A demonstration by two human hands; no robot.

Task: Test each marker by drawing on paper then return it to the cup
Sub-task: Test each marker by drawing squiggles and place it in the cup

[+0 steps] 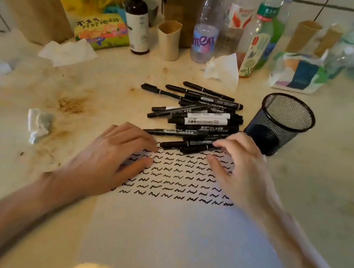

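Note:
A heap of several black markers (196, 114) lies on the table just beyond a white sheet of paper (180, 235). The paper's upper half carries rows of black squiggles. A black mesh cup (286, 119) stands tilted to the right of the heap, and it looks empty. My left hand (110, 156) lies flat on the paper's upper left part, fingers stretched toward the nearest marker (183, 145). My right hand (239, 164) hovers at the paper's upper right, fingertips touching that marker's right end. Neither hand grips anything.
Plastic bottles (206, 25), a dark pump bottle (139, 23), a beige tumbler (168, 40), paper bags (35, 7) and snack packs line the tiled back wall. Crumpled tissues (67, 52) lie left and behind the heap. The tabletop is stained at the left.

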